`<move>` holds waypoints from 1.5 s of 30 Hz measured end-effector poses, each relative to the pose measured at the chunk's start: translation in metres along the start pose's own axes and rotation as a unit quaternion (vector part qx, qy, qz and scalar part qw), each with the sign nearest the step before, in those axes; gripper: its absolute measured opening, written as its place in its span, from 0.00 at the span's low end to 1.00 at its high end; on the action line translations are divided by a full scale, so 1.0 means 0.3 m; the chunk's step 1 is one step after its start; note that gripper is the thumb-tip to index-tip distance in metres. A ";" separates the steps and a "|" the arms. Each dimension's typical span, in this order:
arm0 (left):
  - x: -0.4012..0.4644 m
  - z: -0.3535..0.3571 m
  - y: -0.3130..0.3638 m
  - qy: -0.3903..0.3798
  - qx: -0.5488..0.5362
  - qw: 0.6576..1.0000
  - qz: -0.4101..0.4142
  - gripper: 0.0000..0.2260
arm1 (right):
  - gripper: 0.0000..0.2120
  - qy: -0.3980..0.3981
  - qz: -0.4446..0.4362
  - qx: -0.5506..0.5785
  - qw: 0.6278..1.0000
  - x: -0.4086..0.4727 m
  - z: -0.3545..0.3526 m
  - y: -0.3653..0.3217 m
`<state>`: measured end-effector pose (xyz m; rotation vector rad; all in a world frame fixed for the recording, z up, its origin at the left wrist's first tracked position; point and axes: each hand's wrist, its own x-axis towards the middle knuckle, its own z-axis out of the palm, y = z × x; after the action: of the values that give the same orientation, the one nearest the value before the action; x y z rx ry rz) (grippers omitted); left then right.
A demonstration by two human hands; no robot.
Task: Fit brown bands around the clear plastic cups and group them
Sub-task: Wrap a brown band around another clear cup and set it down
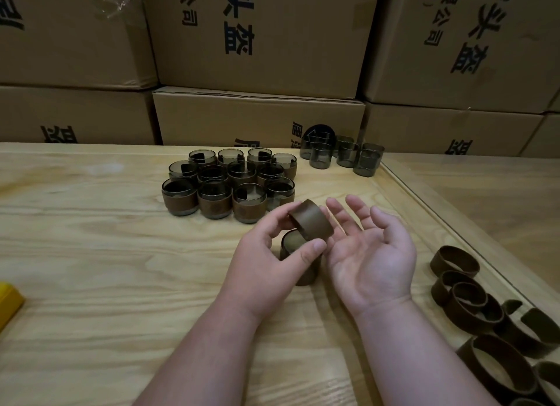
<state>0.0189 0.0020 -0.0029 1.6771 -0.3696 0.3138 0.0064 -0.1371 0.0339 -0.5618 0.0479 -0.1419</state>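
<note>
At the far left edge of the wooden table [106, 254] sits the corner of a yellow object [9, 299], too cropped to identify. Further in, toward the back, you have a tight cluster of banded cups [227, 184], each smoky clear cup wearing a brown band around its lower half, standing upright and touching one another in rows.

In the middle, your left hand [266, 260] pinches a loose brown band [312, 222] between thumb and forefinger, tilted and held just above a clear cup [298, 260] that stands upright on the table under your palm. Whether the band touches the cup's rim is hard to tell. Your right hand [369, 251] lies just beside it, palm up, fingers spread and relaxed, gripping nothing, its fingertips close to the band.

Behind and right of your hands, near the table's back edge, stands a small group of bare cups [342, 154] without bands. At the right edge, a heap of spare bands [485, 311] lies scattered and overlapping. Stacked cardboard boxes [260, 42] with printed characters line the wall behind the table.
</note>
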 end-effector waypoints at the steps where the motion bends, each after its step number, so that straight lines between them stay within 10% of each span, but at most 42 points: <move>1: 0.000 0.000 -0.001 0.014 -0.007 1.000 -0.003 0.25 | 0.13 -0.007 0.000 -0.004 1.000 -0.002 0.005 0.001; 23: 0.014 0.003 0.008 0.127 -0.083 0.988 -0.013 0.19 | 0.12 0.003 0.003 0.188 0.982 0.009 -0.030 -0.029; 26: 0.019 -0.006 0.006 0.143 -0.058 0.988 0.003 0.21 | 0.05 0.036 -0.072 -0.025 0.996 0.019 -0.026 -0.012; 31: 0.016 -0.005 -0.004 0.137 -0.042 0.990 0.009 0.24 | 0.08 -0.060 -0.244 -0.441 0.862 -0.017 -0.023 0.105; 45: 0.004 -0.003 0.034 0.063 0.090 0.989 0.097 0.26 | 0.06 0.042 -0.229 -0.362 0.903 -0.003 -0.028 0.062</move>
<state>0.0157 0.0016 0.0070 1.7899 -0.4198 0.6103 0.0069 -0.1259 0.0169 -1.3103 0.0517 -0.6247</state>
